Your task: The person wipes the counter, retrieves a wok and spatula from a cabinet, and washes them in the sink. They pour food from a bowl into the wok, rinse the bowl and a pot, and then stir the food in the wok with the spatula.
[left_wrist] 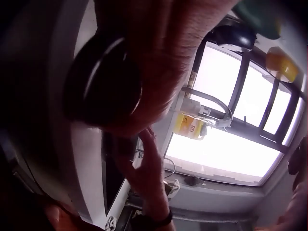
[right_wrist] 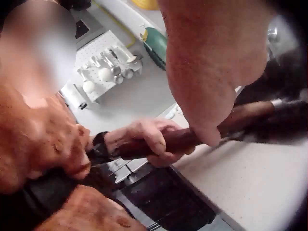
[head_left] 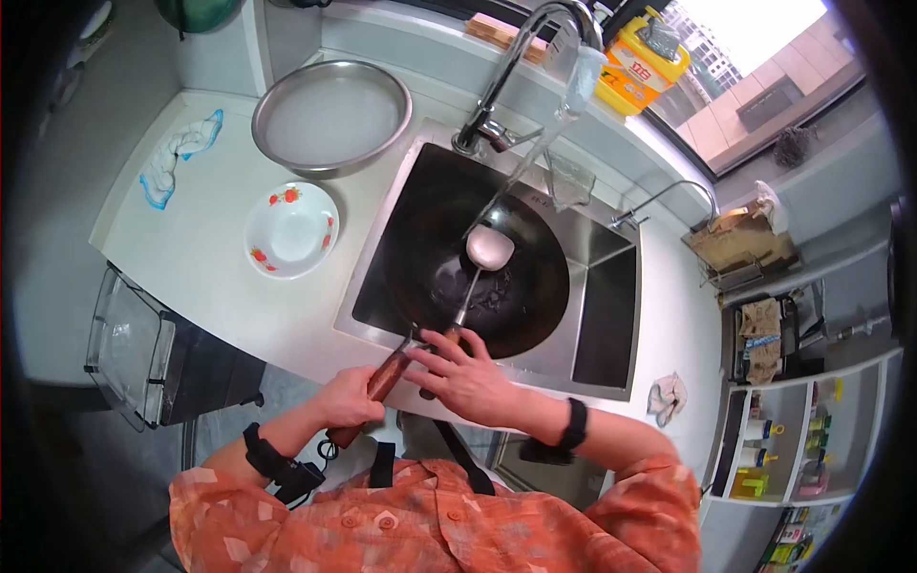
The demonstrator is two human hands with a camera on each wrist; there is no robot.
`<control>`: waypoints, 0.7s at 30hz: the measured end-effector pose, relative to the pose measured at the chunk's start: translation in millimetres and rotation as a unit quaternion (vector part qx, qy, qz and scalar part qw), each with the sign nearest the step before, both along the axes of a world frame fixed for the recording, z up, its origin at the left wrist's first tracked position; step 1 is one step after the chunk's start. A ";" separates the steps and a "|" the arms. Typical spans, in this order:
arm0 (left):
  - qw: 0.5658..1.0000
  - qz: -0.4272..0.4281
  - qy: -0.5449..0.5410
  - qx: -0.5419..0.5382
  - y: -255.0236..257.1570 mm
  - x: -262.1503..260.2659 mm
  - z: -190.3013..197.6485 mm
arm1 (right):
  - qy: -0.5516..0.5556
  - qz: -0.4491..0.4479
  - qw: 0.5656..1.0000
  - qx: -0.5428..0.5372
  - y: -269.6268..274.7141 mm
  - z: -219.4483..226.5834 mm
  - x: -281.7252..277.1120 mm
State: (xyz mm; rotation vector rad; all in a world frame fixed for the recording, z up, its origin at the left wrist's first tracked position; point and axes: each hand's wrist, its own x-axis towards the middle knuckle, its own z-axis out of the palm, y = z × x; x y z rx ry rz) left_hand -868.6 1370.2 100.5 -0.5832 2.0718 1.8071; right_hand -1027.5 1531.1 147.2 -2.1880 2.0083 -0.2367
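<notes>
A black wok [head_left: 521,306] sits in the steel sink [head_left: 611,234]. My left hand [head_left: 353,396] grips the wok's brown wooden handle [head_left: 390,372] at the counter's front edge; the right wrist view shows the fingers of that left hand [right_wrist: 154,142] wrapped round the handle [right_wrist: 240,118]. My right hand [head_left: 451,358] holds the wooden end of a metal ladle [head_left: 489,246], whose bowl is up over the wok. A thin stream of water falls from the faucet [head_left: 535,48] onto the ladle bowl. The left wrist view is mostly filled by my blurred left hand [left_wrist: 144,57].
A large steel basin [head_left: 330,115] and a white bowl with red flowers [head_left: 291,229] stand on the counter left of the sink. A blue-edged cloth [head_left: 177,158] lies far left. A yellow bottle [head_left: 645,62] stands on the window ledge. A rag [head_left: 669,396] lies right of the sink.
</notes>
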 end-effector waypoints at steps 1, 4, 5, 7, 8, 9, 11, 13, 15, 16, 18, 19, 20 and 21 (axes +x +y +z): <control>1.000 -0.003 -0.003 -0.014 -1.1 -2.2 6.3 | -0.027 -0.025 0.999 -0.029 -2.9 -13.3 5.6; 0.999 -0.008 -0.003 -0.034 -2.0 -0.3 4.3 | -0.051 -0.063 0.995 -0.066 -0.6 -32.7 5.5; 1.000 -0.016 -0.011 -0.019 -3.0 -1.0 4.8 | -0.075 -0.100 0.981 -0.146 -0.2 -32.3 2.8; 1.000 -0.026 -0.016 -0.001 -3.3 -1.5 1.3 | -0.060 -0.170 0.963 -0.199 18.0 -13.7 -23.8; 1.000 -0.019 -0.017 -0.005 -2.9 -0.8 -2.7 | -0.065 -0.227 0.925 -0.299 25.8 6.1 -33.9; 1.000 -0.010 -0.018 -0.009 -2.4 -0.1 -4.8 | -0.147 -0.306 0.890 -0.304 41.9 17.0 -48.0; 0.999 -0.018 -0.016 -0.024 -2.7 -1.3 1.0 | -0.315 -0.474 0.767 -0.295 78.5 30.9 -77.6; 0.999 -0.026 -0.013 -0.040 -4.4 -2.2 3.7 | -0.477 -0.535 0.648 -0.258 118.0 51.3 -94.8; 0.999 -0.034 -0.024 -0.024 -4.3 -2.3 2.2 | -0.476 -0.541 0.652 -0.237 148.1 69.6 -100.4; 0.999 -0.033 -0.025 -0.022 -3.4 -1.4 -0.5 | -0.465 -0.550 0.658 -0.221 160.2 75.1 -101.6; 0.998 -0.027 -0.013 -0.054 -2.3 -1.0 -6.5 | -0.486 -0.550 0.645 -0.214 174.5 70.2 -103.1; 0.998 -0.027 -0.013 -0.055 -1.7 -1.6 -5.8 | -0.506 -0.550 0.631 -0.209 178.3 67.1 -105.8; 0.998 -0.031 -0.014 -0.060 -1.2 -2.1 -3.0 | -0.532 -0.555 0.603 -0.211 171.1 60.3 -103.3; 0.997 -0.035 -0.015 -0.067 -0.8 -3.0 -0.1 | -0.539 -0.554 0.605 -0.190 165.2 47.3 -101.8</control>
